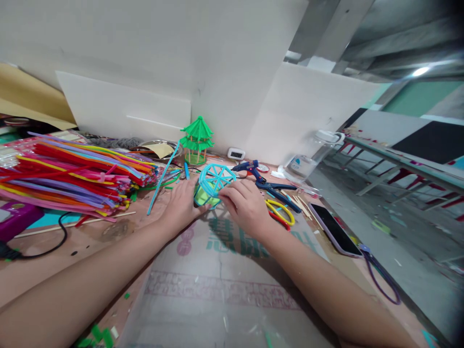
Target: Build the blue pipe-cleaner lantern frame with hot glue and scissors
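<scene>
Light-blue, spoked pipe-cleaner frame point(218, 178), seemingly largely assembled, was held between left hand point(180, 200) and right hand point(246, 205); what remained was unclear.

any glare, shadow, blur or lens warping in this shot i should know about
Head view: the lamp burns out to white at upper right; head view: shadow falls on the printed sheet below the right hand; head view: the far table looks softer than the blue frame; head view: the upper right corner falls off to black.
</scene>
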Tool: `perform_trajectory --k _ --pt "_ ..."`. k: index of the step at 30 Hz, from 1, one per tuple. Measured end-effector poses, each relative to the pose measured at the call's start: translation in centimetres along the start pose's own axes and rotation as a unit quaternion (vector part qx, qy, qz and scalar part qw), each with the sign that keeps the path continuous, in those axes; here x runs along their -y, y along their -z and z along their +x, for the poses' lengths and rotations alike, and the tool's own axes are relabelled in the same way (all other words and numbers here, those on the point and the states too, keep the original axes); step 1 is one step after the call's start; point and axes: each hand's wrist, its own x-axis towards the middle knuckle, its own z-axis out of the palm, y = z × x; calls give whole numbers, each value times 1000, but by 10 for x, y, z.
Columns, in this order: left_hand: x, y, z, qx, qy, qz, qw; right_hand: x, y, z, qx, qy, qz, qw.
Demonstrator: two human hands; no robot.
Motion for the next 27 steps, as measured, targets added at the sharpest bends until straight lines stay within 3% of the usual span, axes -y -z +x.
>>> perform_trajectory --k 4,9,13,17,20,22,24,26,27 --pt "-1 2 0 14 7 -1 1000 -2 7 3 -39 -26 50 998" --pt "-3 6 1 15 8 2 1000 -16 38 13 -92 -158 109 977" --pt "-2 5 0 12 12 7 1000 -31 64 21 -70 -261 143 952" --pt "-1 5 0 11 13 9 1000 -45 74 21 -35 -312 195 929" --pt "-2 6 1 15 13 4 1000 -51 78 20 -84 -328 237 910" --pt "-3 7 2 18 15 -4 1000 -55 84 20 -147 -325 319 878" --pt "-3 7 2 20 18 -11 1000 -60 92 21 -185 -325 433 820" --pt "-4 7 3 23 21 -15 999 -64 101 22 -168 -339 514 770" --pt "-4 7 3 25 22 -18 999 -66 105 22 -146 -351 530 758"
